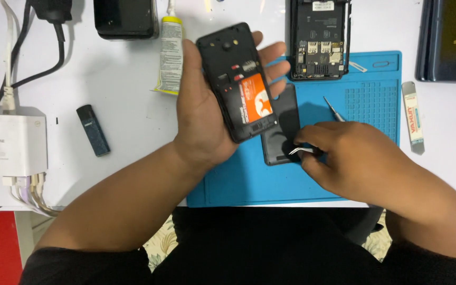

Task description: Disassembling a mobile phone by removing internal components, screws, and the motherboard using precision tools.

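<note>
The left hand (pixel 207 116) grasps a black smartphone with its back cover off and an orange battery showing (pixel 240 82), holding it tilted above the left edge of a blue silicone work mat (pixel 270 182). The right hand (pixel 357 158) is closed around slim metal tweezers (pixel 302 151), whose tips rest on a black plastic back cover (pixel 286 113) lying flat on the mat just below the held phone. A thin metal tool (pixel 333 109) lies on the mat just beside the right hand. At the mat's top edge sits a second opened black phone with its circuit board exposed (pixel 319 39). On the white table (pixel 117 105), a yellow-capped glue tube (pixel 170 53) lies near the left hand, with a small dark rectangular stick (pixel 93 130) and a white charging hub (pixel 9 141) further left.
</note>
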